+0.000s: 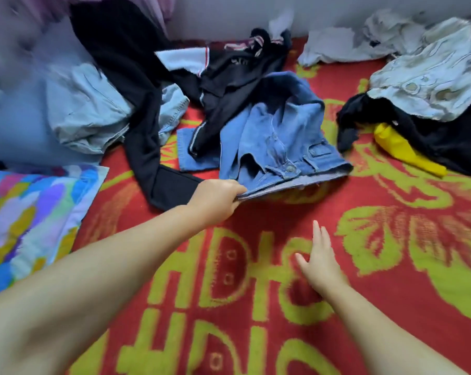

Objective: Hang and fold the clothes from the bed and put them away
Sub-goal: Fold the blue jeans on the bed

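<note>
A crumpled pair of blue jeans (277, 136) lies mid-bed on the red and yellow-green blanket (256, 307). My left hand (218, 198) grips the jeans at the near edge of the waistband, which is lifted slightly off the blanket. My right hand (319, 261) hovers over the blanket nearer to me, fingers straight and spread, holding nothing. A long black garment (137, 104) drapes across the bed from the headboard and partly over the jeans.
Light blue jeans (85, 109) lie bunched at the left. A pile at the right holds a pale patterned shirt (429, 77), black clothes (445, 142) and something yellow (402, 150). White cloth (342, 47) sits at the back. A multicoloured pillow (31, 217) lies at the left edge.
</note>
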